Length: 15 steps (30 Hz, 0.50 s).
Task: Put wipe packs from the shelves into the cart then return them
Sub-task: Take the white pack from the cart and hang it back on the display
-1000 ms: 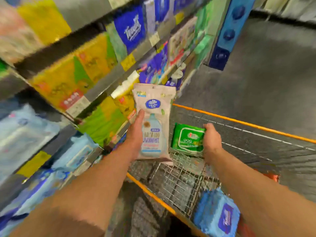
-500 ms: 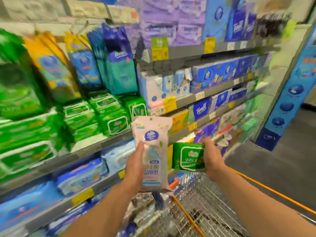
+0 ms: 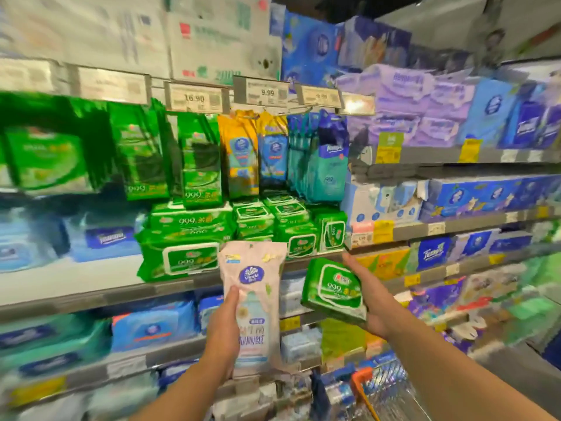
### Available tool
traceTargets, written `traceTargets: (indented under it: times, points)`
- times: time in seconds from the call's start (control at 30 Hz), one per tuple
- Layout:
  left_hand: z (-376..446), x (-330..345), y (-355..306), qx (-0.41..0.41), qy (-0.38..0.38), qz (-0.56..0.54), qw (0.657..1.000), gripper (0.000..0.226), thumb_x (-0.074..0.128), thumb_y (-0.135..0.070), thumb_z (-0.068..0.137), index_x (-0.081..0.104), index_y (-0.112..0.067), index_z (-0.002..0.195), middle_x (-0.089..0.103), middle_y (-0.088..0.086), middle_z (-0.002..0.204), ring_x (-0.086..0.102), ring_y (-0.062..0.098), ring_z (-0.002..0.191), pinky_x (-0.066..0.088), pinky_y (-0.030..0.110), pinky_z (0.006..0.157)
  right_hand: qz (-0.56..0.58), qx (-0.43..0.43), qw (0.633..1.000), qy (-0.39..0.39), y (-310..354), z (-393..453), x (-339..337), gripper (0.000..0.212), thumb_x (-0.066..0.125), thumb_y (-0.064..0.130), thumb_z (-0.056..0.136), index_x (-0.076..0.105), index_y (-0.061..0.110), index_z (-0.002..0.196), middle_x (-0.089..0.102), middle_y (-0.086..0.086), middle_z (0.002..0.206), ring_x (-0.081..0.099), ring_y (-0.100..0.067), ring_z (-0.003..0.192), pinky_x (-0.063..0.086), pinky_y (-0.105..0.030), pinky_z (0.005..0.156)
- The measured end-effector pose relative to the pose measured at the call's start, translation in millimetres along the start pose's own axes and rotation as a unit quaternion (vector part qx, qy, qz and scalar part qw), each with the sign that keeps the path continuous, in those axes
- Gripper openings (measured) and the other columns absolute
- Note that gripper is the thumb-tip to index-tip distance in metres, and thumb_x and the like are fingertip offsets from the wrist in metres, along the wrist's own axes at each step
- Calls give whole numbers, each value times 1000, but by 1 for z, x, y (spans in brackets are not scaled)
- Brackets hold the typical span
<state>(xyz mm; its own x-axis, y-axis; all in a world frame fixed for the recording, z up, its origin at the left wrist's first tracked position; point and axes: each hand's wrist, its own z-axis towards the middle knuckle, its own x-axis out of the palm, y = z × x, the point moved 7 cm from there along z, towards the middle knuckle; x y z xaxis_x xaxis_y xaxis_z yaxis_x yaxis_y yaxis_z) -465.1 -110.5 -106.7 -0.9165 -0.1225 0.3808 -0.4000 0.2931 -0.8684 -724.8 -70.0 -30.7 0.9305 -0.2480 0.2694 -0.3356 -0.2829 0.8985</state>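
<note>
Packs up out of the cart, back at the shelves

Our left hand (image 3: 226,326) grips the tall pale-pink soft wipe pack (image 3: 253,302), our right hand (image 3: 368,302) the green flat wipe pack (image 3: 334,288); a second ago over the orange-rimmed wire cart (image 3: 382,387), now raised before the grey shelf (image 3: 76,291) of green packs: return underway.

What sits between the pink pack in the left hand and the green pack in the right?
Nothing held: in the head view a gap separates the pink pack and the green pack; only the shelf edge and blurred stock show behind it.
</note>
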Motion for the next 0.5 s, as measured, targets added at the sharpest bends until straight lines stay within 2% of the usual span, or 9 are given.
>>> traceTargets:
  times: [0.07,0.17,0.2,0.27,0.33,0.4,0.5]
  points:
    - [1,-12,-6,8,-11,-11,1000,42,52,-49,100,75,-14,104,79,14,94,75,37,89,57,59,90,-10,5,1000,26,5,2,18,51,78,35,77,72,10,120,74,-22,117,74,-38,100,59,-54,88]
    - [5,-32,-15,26,-30,-28,999,46,54,-52,98,73,-15,117,77,15,107,74,38,98,54,62,93,-38,21,997,59,11,13,41,44,72,4,74,67,0,117,76,-25,103,77,-34,78,65,-45,65]
    - [6,-39,-20,37,-42,-36,998,46,54,-52,98,73,-15,118,77,16,107,74,39,98,55,63,92,-57,20,996,59,15,19,47,39,69,-5,77,66,-2,115,77,-24,97,77,-32,73,65,-43,61]
    - [8,-49,-32,56,-62,-47,995,46,54,-55,97,74,-16,115,78,17,105,75,39,96,55,64,90,-111,-2,992,63,30,33,61,37,66,-14,82,63,1,116,78,-19,92,77,-29,73,65,-41,62]
    - [5,-57,-47,72,-79,-59,992,45,55,-57,96,74,-20,112,78,15,102,75,38,93,56,63,89,-206,-43,975,79,48,46,74,57,79,-6,76,59,10,128,75,-15,108,74,-25,89,61,-37,70]
    - [4,-65,-62,90,-93,-77,989,43,54,-55,97,74,-20,109,79,14,98,76,36,88,58,58,85,-350,-95,928,85,67,56,90,72,91,11,68,59,17,132,62,-7,124,62,-19,104,48,-29,73]
    - [0,-73,-89,120,-117,-98,981,40,54,-52,98,73,-18,108,79,14,97,77,34,83,60,51,81,-450,-161,873,101,90,71,114,71,95,20,65,60,18,127,50,-6,126,48,-20,115,42,-28,82]
